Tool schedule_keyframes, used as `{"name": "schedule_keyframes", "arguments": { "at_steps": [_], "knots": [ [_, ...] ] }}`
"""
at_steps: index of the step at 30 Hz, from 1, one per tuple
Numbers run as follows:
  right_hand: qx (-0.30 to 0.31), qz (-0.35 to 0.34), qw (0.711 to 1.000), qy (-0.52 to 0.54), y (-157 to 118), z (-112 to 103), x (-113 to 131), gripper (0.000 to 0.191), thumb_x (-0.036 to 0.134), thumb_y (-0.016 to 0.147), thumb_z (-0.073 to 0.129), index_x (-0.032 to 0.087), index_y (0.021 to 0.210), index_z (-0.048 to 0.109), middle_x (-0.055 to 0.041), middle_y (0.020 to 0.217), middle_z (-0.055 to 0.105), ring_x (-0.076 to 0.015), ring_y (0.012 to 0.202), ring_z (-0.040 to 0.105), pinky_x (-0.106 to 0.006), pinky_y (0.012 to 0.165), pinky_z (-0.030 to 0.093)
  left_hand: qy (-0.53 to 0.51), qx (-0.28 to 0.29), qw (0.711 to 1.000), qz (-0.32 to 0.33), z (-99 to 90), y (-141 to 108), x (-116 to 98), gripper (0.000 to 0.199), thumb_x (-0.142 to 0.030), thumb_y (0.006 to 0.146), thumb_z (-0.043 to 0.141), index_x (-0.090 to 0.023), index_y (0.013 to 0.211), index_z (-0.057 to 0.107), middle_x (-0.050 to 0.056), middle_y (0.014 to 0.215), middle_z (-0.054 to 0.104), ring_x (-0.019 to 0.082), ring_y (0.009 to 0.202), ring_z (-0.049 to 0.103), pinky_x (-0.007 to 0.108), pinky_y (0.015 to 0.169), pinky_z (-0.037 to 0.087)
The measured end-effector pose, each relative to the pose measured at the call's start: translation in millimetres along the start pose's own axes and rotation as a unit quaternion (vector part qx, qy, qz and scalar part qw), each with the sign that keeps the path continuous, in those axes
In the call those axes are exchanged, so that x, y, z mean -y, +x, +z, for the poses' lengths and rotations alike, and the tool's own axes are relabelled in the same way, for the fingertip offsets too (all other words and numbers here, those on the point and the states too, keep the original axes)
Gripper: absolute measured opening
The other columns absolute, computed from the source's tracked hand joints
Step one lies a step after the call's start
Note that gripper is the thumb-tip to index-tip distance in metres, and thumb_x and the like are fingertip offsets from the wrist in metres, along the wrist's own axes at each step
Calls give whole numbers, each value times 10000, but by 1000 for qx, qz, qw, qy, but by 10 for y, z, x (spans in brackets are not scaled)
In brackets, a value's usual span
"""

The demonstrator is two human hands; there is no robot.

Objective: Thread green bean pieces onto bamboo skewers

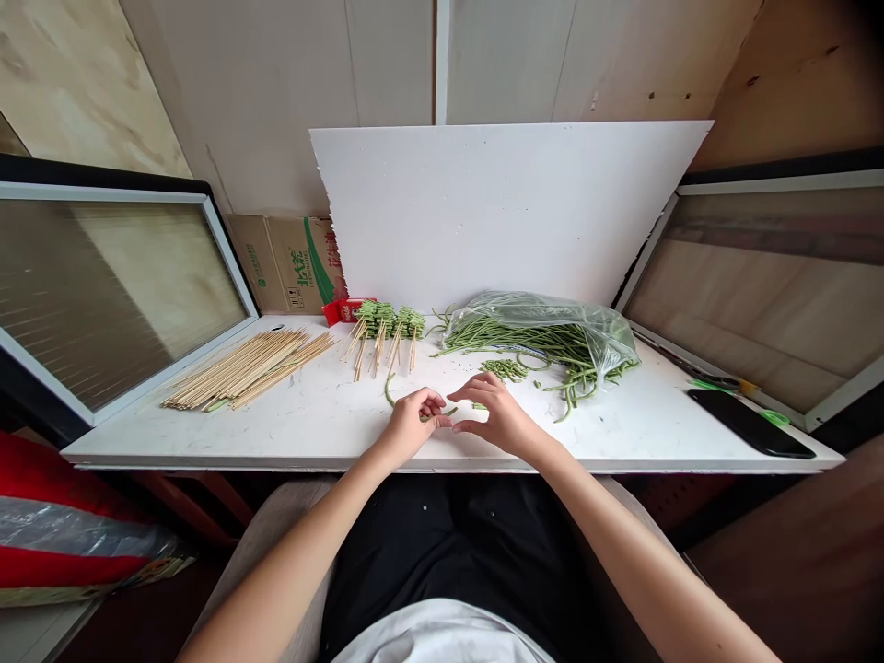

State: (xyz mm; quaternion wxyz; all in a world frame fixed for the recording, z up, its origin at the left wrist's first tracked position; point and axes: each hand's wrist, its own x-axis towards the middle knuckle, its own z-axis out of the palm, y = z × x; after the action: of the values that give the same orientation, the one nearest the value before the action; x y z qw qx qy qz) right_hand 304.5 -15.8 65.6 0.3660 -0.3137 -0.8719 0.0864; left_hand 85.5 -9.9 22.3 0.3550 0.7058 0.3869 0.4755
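Note:
My left hand (412,422) is closed around a long green bean (389,389), whose one end curves up behind the fingers while the other pokes out toward the right. Close beside it, my right hand (492,414) has thumb and fingers apart, with nothing seen between them. A small piece of bean (479,406) lies by the right fingers. Behind that hand is a pile of short bean pieces (504,369). Long green beans (545,341) fill a clear plastic bag (611,333), some spilling out in front.
Wooden skewers (241,370) lie in a heap at the left. Skewered bean bundles (390,322) stand by a red packet (338,311). A black phone (750,424) rests at the right edge. A white board (497,212) leans behind the table (310,442), beside a carton (276,262).

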Motion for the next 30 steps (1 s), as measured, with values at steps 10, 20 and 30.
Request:
{"name": "schedule_keyframes", "arguments": {
  "at_steps": [10, 20, 30],
  "knots": [
    [-42, -23, 999, -9, -14, 74, -24, 77, 284, 968, 692, 255, 981, 762, -69, 880, 735, -266, 961, 583, -422, 873, 498, 52, 57, 997, 5, -157, 13, -140, 259, -344, 796, 852, -186, 965, 735, 60, 945, 746, 202, 903, 685, 318, 832, 557],
    [-39, -12, 999, 9, -27, 94, -5, 101, 330, 968, 694, 249, 979, 752, -72, 875, 715, -258, 941, 572, -413, 866, 489, 91, 48, 993, 58, -155, 3, -158, 132, -311, 896, 756, -201, 962, 791, 66, 975, 775, 211, 920, 709, 310, 829, 550],
    [-60, 14, 995, 78, -65, 276, 29, 155, 178, 942, 640, 245, 828, 721, -56, 821, 708, -265, 958, 573, -435, 897, 494, 66, 68, 994, 53, -69, -35, -242, 146, -151, 879, 658, -168, 765, 747, 51, 802, 744, 176, 781, 665, 288, 764, 519]
  ]
}}
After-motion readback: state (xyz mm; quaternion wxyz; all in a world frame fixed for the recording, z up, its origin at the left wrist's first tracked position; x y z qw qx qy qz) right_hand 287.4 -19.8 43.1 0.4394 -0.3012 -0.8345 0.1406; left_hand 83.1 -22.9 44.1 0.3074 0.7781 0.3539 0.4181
